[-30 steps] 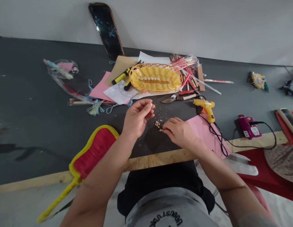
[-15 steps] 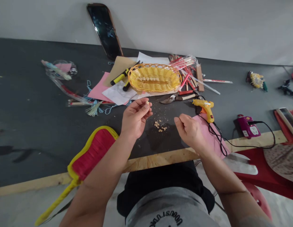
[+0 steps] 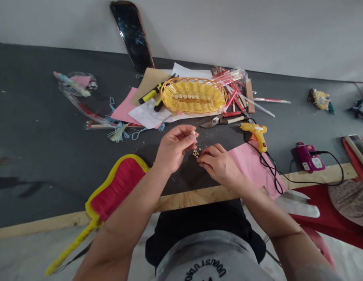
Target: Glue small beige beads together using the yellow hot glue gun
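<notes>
Between the thumb and fingertips of my left hand is a small pale wooden piece, raised above the table. My right hand is down at a small pile of wooden bits, its thumb and fingertips pinched together at the pile's right side. Whatever lies in that pinch is too small to make out. Fine crumbs are scattered around the pile. Behind the hands stands a yellow woven basket with a row of small pale pieces inside.
Pruning shears and a yellow glue gun lie to the right, its cord running to a purple power socket. Pink paper sits by my right wrist. At left are a red-and-yellow fan and tassels. A phone leans at the back.
My right hand has moved left and reached the pile of wooden bits. My left hand has shifted slightly right and down, still pinching the small piece.
</notes>
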{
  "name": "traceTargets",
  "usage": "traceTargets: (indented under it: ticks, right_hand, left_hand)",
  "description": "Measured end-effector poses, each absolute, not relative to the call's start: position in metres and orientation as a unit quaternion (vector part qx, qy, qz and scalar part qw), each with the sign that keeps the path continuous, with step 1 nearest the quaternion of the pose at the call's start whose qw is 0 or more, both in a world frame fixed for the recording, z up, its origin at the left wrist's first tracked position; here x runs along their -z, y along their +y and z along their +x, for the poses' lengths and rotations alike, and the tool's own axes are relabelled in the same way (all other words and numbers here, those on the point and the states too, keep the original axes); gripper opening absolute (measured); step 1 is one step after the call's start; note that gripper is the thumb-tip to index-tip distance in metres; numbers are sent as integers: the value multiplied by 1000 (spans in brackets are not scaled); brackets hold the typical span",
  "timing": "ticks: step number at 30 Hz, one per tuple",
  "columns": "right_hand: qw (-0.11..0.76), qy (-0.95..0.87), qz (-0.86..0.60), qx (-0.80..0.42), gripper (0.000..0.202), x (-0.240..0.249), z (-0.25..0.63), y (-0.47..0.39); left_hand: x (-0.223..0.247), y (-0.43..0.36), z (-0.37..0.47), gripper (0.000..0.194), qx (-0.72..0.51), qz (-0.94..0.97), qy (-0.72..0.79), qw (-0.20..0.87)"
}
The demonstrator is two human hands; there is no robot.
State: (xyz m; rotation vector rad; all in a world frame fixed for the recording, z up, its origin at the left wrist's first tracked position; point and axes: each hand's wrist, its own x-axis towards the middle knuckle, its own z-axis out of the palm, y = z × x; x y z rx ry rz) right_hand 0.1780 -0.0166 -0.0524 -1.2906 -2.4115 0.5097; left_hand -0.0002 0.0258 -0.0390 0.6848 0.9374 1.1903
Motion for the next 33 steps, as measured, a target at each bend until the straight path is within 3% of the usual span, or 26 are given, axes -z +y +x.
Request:
traceTargets:
  ticks: [8,17,29,33]
  right_hand:
    - [147,-861,-463,-149,20,61,170,-16]
    - [222,-843,-461,-165,19,49,183,-7]
    - [144,-861,-465,-147,20,63,167,-14]
    - [191,-854,-454,-168,24,52,171,-12]
  left_hand:
    - [40,24,-1,34,-500,317,418,689]
    - [38,24,1,34,-491,313,432,688]
    - [44,24,-1,34,-479,335,425,691]
    - [43,24,1,34,-478,333,433,688]
